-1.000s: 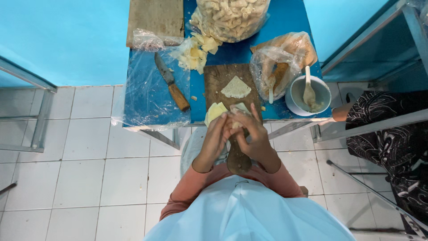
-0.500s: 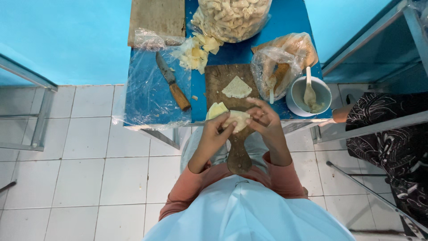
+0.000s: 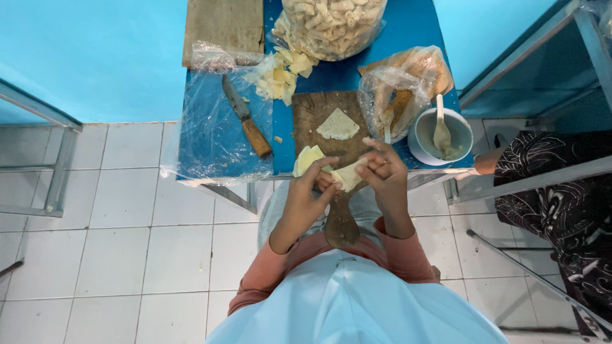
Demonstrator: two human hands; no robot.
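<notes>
Head view: blue bench (image 3: 331,79) against turquoise wall, white tile floor. Pale dough wrapper (image 3: 347,175) pinched between both hands above the wooden board (image 3: 325,121)'s near edge; left hand (image 3: 306,194) grips its left side, right hand (image 3: 382,172) its right. Knife (image 3: 247,118) lies well left.

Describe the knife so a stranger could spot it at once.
Find the blue table; a clear plastic sheet covers its left part. The knife lies diagonally on it, left of the wooden cutting board: the only thing with a dark blade and brown wooden handle.
</notes>
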